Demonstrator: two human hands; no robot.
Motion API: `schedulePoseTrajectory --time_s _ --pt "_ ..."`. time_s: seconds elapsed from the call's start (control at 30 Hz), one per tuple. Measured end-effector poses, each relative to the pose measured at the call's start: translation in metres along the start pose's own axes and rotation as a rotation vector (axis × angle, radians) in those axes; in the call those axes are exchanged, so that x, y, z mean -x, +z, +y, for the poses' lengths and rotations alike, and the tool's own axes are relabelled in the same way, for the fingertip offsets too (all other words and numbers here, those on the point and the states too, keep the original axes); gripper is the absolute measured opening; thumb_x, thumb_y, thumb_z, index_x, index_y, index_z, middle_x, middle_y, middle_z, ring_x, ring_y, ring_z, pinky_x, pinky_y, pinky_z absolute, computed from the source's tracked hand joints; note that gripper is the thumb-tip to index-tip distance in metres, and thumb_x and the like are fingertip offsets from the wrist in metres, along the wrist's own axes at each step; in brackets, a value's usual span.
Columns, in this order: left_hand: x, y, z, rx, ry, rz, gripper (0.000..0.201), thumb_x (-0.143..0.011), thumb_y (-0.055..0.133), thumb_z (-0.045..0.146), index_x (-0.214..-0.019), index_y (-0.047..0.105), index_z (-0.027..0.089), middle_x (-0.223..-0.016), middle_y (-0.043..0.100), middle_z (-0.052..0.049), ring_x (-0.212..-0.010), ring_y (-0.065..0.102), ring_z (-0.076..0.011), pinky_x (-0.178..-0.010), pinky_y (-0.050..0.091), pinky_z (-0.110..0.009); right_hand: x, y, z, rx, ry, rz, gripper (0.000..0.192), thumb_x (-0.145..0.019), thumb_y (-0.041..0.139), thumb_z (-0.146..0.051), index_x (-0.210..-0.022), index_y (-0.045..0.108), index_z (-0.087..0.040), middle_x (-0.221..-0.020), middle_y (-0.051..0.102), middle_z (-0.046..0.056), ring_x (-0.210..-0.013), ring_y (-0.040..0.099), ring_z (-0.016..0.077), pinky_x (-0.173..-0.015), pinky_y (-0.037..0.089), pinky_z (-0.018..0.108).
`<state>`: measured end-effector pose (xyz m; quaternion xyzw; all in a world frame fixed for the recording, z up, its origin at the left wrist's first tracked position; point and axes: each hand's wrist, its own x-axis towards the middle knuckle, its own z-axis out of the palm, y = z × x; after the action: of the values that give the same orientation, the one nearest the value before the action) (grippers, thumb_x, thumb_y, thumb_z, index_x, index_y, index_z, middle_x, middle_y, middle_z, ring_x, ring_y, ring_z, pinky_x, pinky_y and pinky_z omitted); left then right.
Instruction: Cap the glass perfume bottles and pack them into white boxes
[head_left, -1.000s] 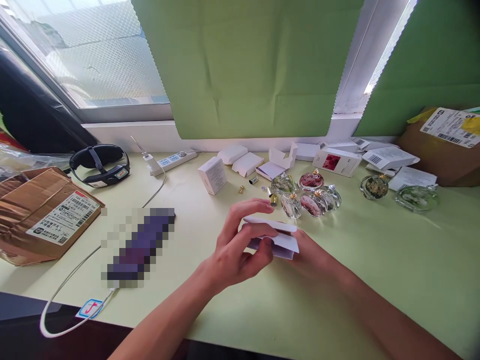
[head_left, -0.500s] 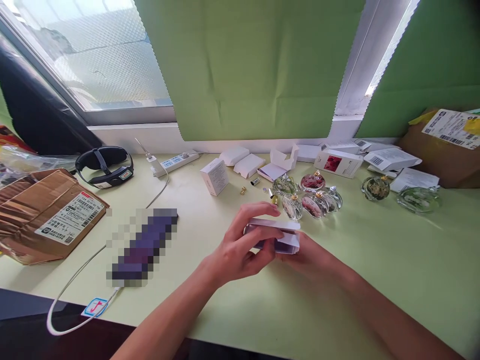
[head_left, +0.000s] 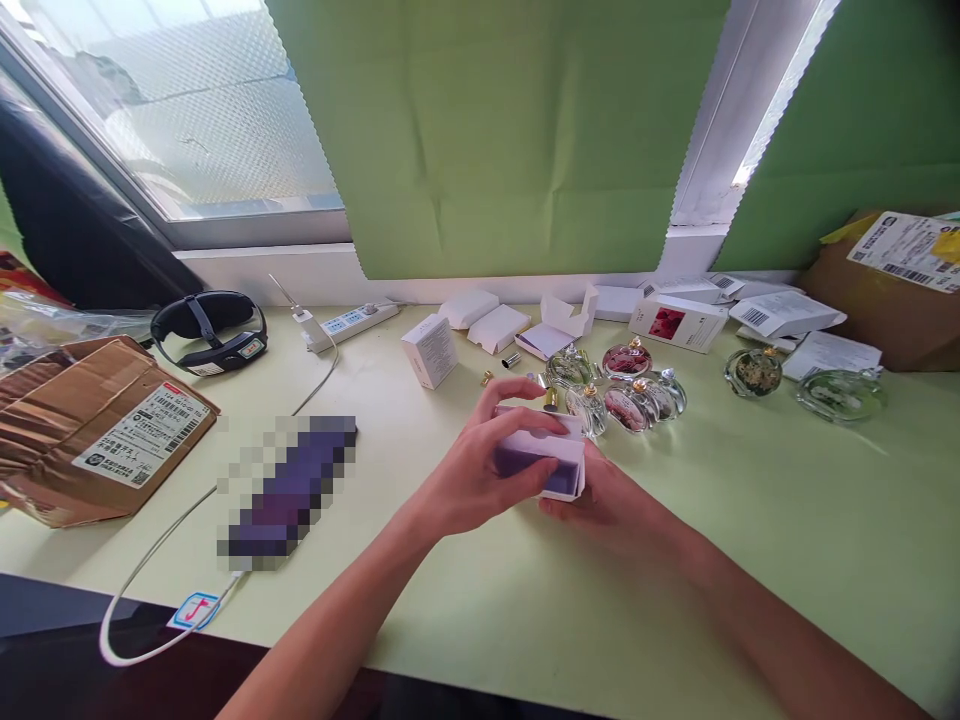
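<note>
Between my two hands is a small white cardboard box [head_left: 570, 468], its open end facing me. My left hand [head_left: 484, 460] grips it from the left, fingers over the top and thumb at the opening. From the right and below, my right hand [head_left: 611, 490] holds the same box, with most of its fingers hidden behind it. Just beyond lie several glass perfume bottles [head_left: 634, 408] with floral fronts. Small gold and silver caps [head_left: 551, 398] lie beside them.
White boxes [head_left: 679, 322] line the windowsill side. A carton [head_left: 112, 440] and a black headset [head_left: 210, 335] are at left, near a power strip [head_left: 360, 320] and a blurred-out phone [head_left: 289, 490] on a white cable. Another carton [head_left: 892, 300] stands at far right.
The white box has tipped so its open end faces me more. My left thumb has shifted to the opening, and the left fingers have moved slightly up over the box.
</note>
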<state>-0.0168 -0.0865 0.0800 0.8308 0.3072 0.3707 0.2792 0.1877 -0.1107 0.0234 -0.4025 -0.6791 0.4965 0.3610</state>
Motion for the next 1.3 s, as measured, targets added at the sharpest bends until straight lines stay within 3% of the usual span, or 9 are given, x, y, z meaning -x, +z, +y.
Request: schedulePoseTrajectory --time_s 0.13,0.3,0.4,0.6,0.83,1.13,1.3 --pt "-0.001 0.004 -0.002 0.089 -0.034 0.067 0.021 -0.091 0.065 0.024 -0.112 0.065 0.026 -0.131 0.048 -0.01 -0.123 0.053 -0.0228 -0.087 0.056 -0.032 0.002 0.0 -0.017 -0.076 0.086 -0.048 0.044 -0.088 0.069 -0.043 -0.128 0.056 -0.031 -0.112 0.063 0.003 -0.082 0.062 0.0172 -0.065 0.055 0.03" --pt "0.0 0.012 -0.006 0.129 0.044 0.157 0.035 -0.095 0.058 0.021 -0.129 0.052 0.026 -0.133 0.048 -0.012 -0.128 0.049 -0.0237 -0.094 0.054 -0.037 0.002 -0.005 -0.025 -0.269 0.047 0.032 0.036 -0.096 0.058 -0.045 -0.128 0.055 -0.029 -0.111 0.062 0.003 -0.067 0.056 0.0108 -0.056 0.052 0.027" --pt "0.0 0.015 -0.01 0.097 0.15 0.207 0.034 -0.094 0.059 0.016 -0.124 0.047 0.026 -0.135 0.046 -0.012 -0.131 0.046 -0.0246 -0.1 0.051 -0.043 0.001 -0.01 -0.024 -0.275 0.025 0.086 0.035 -0.095 0.06 -0.041 -0.127 0.056 -0.028 -0.106 0.061 0.002 -0.067 0.058 0.0111 -0.058 0.053 0.028" --pt "0.002 0.018 -0.014 -0.144 0.226 0.115 0.018 -0.091 0.062 0.014 -0.108 0.06 0.022 -0.134 0.046 -0.013 -0.13 0.048 -0.0277 -0.099 0.052 -0.045 0.0 -0.015 -0.026 -0.242 0.015 0.103 0.031 -0.096 0.058 -0.041 -0.124 0.058 -0.028 -0.088 0.056 -0.001 -0.067 0.057 0.0127 -0.056 0.054 0.028" --pt "0.001 0.018 -0.015 -0.146 0.249 0.137 0.011 -0.09 0.064 0.014 -0.099 0.064 0.02 -0.13 0.049 -0.013 -0.116 0.057 -0.025 -0.09 0.055 -0.043 -0.001 -0.014 -0.029 -0.251 0.03 0.11 0.036 -0.094 0.06 -0.043 -0.126 0.058 -0.026 -0.087 0.056 0.001 -0.072 0.057 0.016 -0.051 0.057 0.027" --pt "0.0 0.017 -0.016 -0.083 0.293 0.134 0.008 -0.088 0.065 0.012 -0.092 0.063 0.018 -0.128 0.05 -0.013 -0.114 0.059 -0.0233 -0.09 0.057 -0.041 -0.001 -0.011 -0.028 -0.33 0.073 0.058 0.041 -0.093 0.06 -0.048 -0.127 0.057 -0.026 -0.101 0.062 0.005 -0.097 0.061 0.0228 -0.055 0.061 0.028" --pt "0.0 0.017 -0.017 -0.076 0.308 0.132 0.006 -0.087 0.066 0.013 -0.089 0.062 0.018 -0.127 0.051 -0.013 -0.117 0.058 -0.0244 -0.092 0.057 -0.043 0.0 -0.013 -0.028 -0.361 0.102 0.015 0.042 -0.092 0.062 -0.047 -0.129 0.054 -0.028 -0.111 0.065 0.006 -0.1 0.063 0.0236 -0.058 0.062 0.029"
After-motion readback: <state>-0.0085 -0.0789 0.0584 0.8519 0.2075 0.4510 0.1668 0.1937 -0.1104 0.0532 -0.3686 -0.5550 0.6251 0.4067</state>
